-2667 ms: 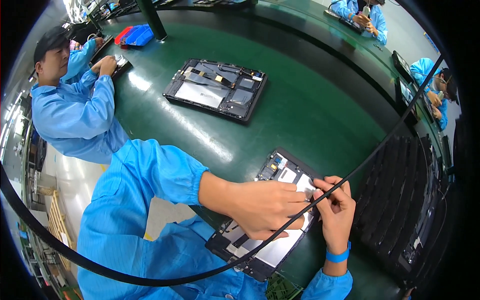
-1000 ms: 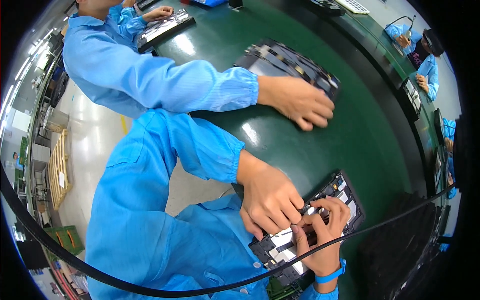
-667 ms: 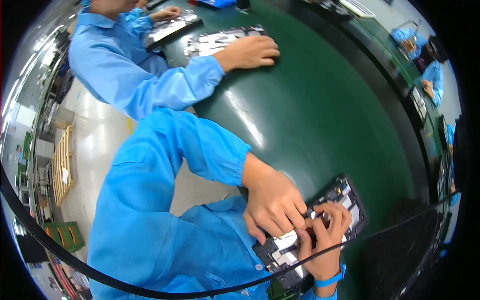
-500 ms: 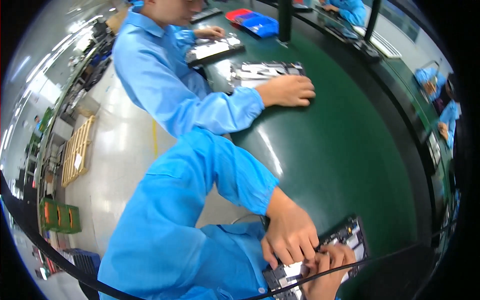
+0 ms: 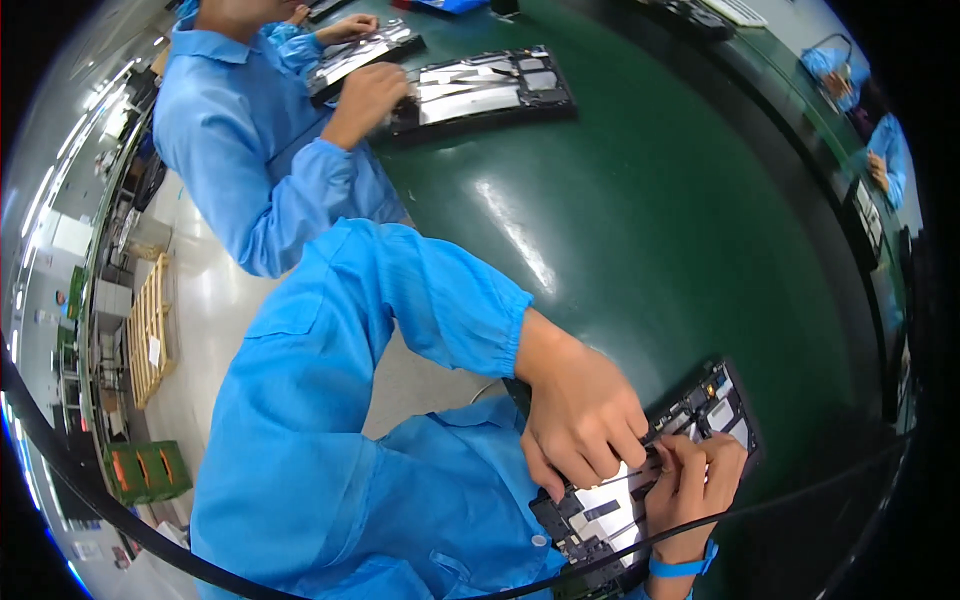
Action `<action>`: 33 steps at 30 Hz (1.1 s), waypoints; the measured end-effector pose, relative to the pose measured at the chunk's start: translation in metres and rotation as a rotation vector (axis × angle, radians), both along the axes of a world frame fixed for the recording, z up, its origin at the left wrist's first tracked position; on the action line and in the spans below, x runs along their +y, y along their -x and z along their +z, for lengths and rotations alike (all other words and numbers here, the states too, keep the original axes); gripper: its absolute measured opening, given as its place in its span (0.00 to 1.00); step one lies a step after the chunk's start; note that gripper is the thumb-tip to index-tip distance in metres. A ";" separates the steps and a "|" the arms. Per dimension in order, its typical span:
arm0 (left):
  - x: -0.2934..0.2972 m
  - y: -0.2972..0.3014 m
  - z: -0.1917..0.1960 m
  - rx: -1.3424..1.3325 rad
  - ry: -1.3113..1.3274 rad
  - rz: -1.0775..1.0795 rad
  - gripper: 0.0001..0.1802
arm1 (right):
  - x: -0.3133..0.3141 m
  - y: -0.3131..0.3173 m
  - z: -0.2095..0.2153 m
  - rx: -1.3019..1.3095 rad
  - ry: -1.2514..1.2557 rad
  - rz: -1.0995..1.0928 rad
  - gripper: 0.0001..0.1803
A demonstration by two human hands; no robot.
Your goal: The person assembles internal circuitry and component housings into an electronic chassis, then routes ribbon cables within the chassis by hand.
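Note:
An opened flat electronic device [image 5: 610,506], with a black frame, silver panels and small black parts, lies slanted at the lower right. Over its middle, my left hand [image 5: 585,415] is closed, fingers curled down and thumb near the device's near edge. My right hand [image 5: 697,478] sits close beside it, fingers bent and pinched together over the device. What either set of fingertips holds is too small or hidden to make out. A blue wrist strap [image 5: 684,562] circles my right wrist.
Another person in a blue smock [image 5: 240,140] works at the far left of the green table [image 5: 620,230]. A similar opened device [image 5: 485,90] lies by that person's hand [image 5: 372,100]. A dark cable [image 5: 795,500] crosses low in view. A wooden pallet [image 5: 150,330] stands on the floor.
The view has shifted, bringing my device higher and the wrist strap into sight. My hands stay over the device. The other person's hand has moved from their device's right side to its left end.

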State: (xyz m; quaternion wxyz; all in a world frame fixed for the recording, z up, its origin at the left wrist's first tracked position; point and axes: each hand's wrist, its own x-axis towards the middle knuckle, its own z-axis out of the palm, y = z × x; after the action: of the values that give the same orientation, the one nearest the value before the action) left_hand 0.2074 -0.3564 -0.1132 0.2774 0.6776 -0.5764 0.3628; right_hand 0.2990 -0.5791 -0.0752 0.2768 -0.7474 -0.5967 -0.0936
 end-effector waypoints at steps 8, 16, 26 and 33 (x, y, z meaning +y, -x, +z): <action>0.001 -0.012 -0.002 -0.031 0.002 0.039 0.26 | -0.002 0.000 0.000 0.097 -0.006 -0.026 0.11; 0.008 -0.020 0.000 -0.043 -0.036 0.117 0.24 | -0.003 0.000 -0.001 0.119 -0.005 -0.040 0.10; 0.011 -0.021 0.001 -0.041 -0.019 0.160 0.22 | 0.005 -0.004 -0.002 0.118 -0.036 0.024 0.09; -0.002 -0.037 -0.020 -0.045 0.022 0.056 0.26 | -0.003 -0.012 -0.001 -0.009 -0.048 0.060 0.08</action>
State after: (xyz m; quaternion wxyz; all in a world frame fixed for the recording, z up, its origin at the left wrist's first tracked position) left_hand 0.2440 -0.3582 -0.1328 0.2617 0.6818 -0.5594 0.3920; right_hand 0.3112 -0.5818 -0.0760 0.2947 -0.7217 -0.6179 -0.1028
